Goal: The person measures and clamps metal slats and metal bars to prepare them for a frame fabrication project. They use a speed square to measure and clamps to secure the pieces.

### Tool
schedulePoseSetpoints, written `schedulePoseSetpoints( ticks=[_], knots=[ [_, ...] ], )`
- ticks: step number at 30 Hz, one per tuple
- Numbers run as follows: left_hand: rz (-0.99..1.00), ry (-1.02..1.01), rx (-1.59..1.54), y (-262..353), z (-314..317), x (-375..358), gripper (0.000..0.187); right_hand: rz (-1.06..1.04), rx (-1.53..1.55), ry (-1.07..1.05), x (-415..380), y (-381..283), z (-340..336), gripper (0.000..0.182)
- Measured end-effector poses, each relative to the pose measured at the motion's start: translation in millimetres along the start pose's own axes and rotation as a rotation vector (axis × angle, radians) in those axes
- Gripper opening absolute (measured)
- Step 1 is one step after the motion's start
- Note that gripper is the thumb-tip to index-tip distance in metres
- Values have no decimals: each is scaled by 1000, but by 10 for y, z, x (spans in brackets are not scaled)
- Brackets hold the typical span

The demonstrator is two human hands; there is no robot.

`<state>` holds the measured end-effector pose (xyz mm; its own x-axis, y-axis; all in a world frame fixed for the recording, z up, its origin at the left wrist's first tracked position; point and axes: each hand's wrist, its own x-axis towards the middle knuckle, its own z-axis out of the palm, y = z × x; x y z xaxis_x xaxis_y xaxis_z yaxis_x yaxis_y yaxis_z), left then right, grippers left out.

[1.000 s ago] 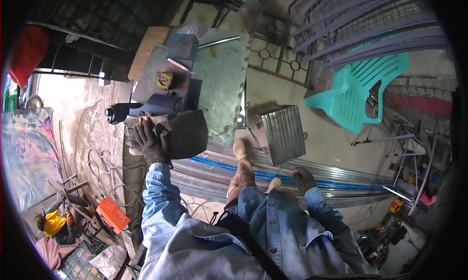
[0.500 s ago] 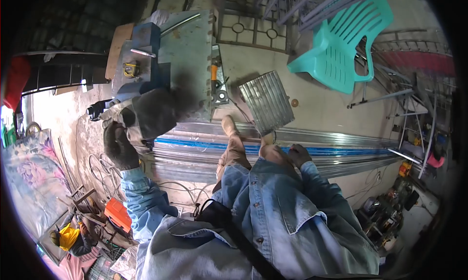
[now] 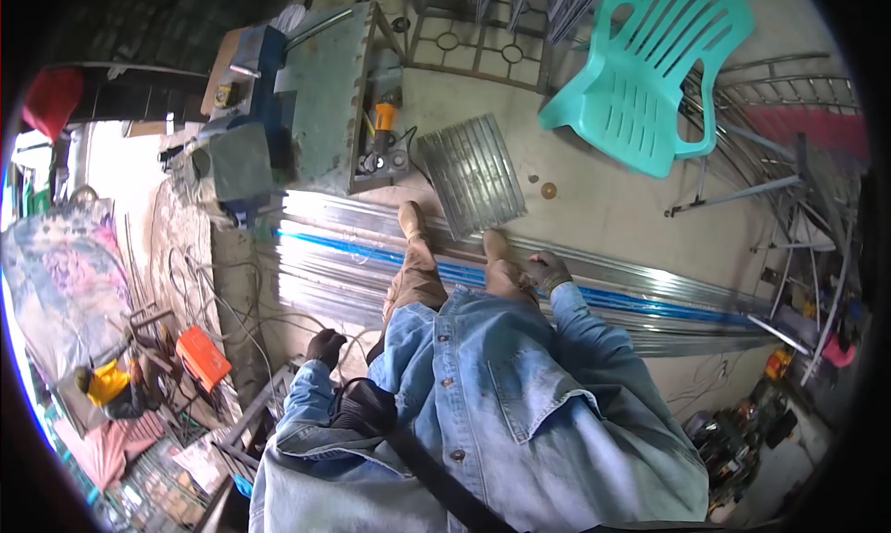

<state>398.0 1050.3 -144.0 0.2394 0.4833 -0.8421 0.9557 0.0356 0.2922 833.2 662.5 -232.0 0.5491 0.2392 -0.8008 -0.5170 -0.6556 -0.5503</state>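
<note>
My left hand (image 3: 327, 347), in a dark glove, hangs low beside my left thigh, near the grey cables on the floor. Its fingers look curled, but they are too small to make out. My right hand (image 3: 549, 270), also gloved, is beside my right leg with its fingers curled in. Whether it holds anything is hidden. Beneath and ahead of me, long metal tubes (image 3: 650, 278) lie across the floor, some in blue wrap (image 3: 371, 253). Just past my feet is a ribbed metal panel (image 3: 473, 176).
A metal workbench (image 3: 320, 106) stands ahead on the left, with an orange power tool (image 3: 383, 117) on its lower shelf. A green plastic chair (image 3: 640, 88) is ahead on the right. Metal frames (image 3: 789, 185) stand at the right. An orange case (image 3: 202, 357) lies at the left.
My left hand has come down from the machine at the bench to beside my thigh. The view has shifted, and the bench and panel appear further left.
</note>
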Motion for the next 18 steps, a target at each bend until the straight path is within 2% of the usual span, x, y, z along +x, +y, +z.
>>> schedulePoseSetpoints(
  ticks=[1,2,4,5,6,8,9,10,11,13,14,15,16,17,18],
  knots=[
    [-123,29,-110,-16,107,-259,37,20,-26,14,142,264,-150,23],
    [-154,59,-122,-115,227,-373,36,-88,-16,42,306,625,-342,18],
    [-204,117,-72,-243,454,-632,35,121,91,56,142,618,-742,15],
    [-171,109,56,-145,527,-759,35,192,54,93,-12,531,-929,13],
    [-197,145,-34,111,640,-959,34,258,2,127,-161,472,-1114,14],
    [6,244,-163,428,864,-1205,29,239,-237,-88,-177,532,-1487,17],
    [63,270,-242,717,938,-1377,31,117,-525,-219,-50,675,-1665,18],
    [65,338,-238,912,1037,-1531,34,-194,-1044,-405,96,763,-1849,19],
    [110,385,-400,667,1347,-1420,35,-498,-1458,-543,175,700,-1959,20],
    [74,400,-445,828,1629,-1661,34,-828,-1776,-696,363,447,-2063,23],
    [7,405,-523,693,1887,-1710,34,-718,-1740,-714,456,261,-2024,22],
    [-54,412,-598,570,2115,-1757,34,-355,-1507,-624,576,29,-1897,22],
    [-62,428,-484,508,2249,-1922,34,43,-1041,-406,678,-203,-1741,22],
    [-151,390,-516,454,2356,-2126,34,133,-862,-277,783,-464,-1547,21],
    [-242,387,-566,274,2579,-2274,34,99,-844,-253,864,-709,-1326,21]
  ],
)
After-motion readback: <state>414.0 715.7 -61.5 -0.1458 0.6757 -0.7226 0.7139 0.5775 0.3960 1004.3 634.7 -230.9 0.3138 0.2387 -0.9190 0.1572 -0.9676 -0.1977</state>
